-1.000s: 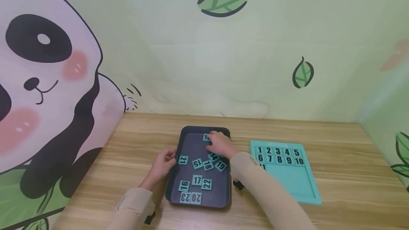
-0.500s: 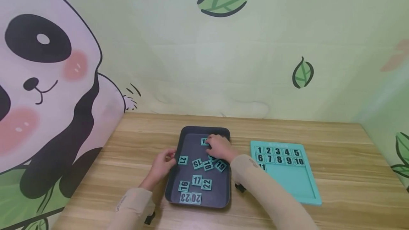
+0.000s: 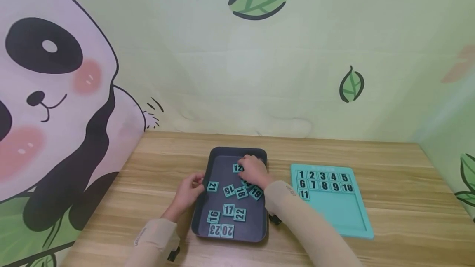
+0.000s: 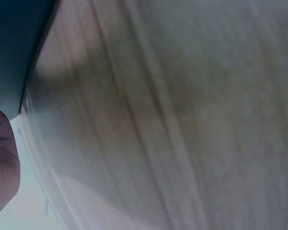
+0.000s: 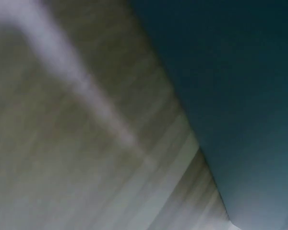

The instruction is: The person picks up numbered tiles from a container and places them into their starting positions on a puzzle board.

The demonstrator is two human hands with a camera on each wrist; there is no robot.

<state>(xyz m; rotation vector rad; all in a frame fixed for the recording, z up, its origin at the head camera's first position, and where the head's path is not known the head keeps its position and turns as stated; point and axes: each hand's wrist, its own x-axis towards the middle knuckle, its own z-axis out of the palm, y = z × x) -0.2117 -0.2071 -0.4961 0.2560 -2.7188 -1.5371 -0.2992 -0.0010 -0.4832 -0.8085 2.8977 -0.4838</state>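
Note:
In the head view, the dark tray lies on the wooden table with several teal number tiles scattered in it. My left hand holds the tray's left rim with curled fingers; the left wrist view shows part of this hand at the tray's edge. Over the tray's far right part, my right hand pinches the number 12 tile at its right side. Tile 14 is partly hidden beneath that hand, near tiles 18 and 19. Only the tray's dark side shows in the right wrist view.
Right of the tray lies a teal number board, with tiles 1 to 10 in two rows and tile 11 starting a third. My right forearm crosses its near left corner. A printed cloth wall stands behind the table.
The number 12 tile has slid toward me and slightly left, and more of its face shows. My right hand has shifted slightly nearer with it. The left hand stays on the tray.

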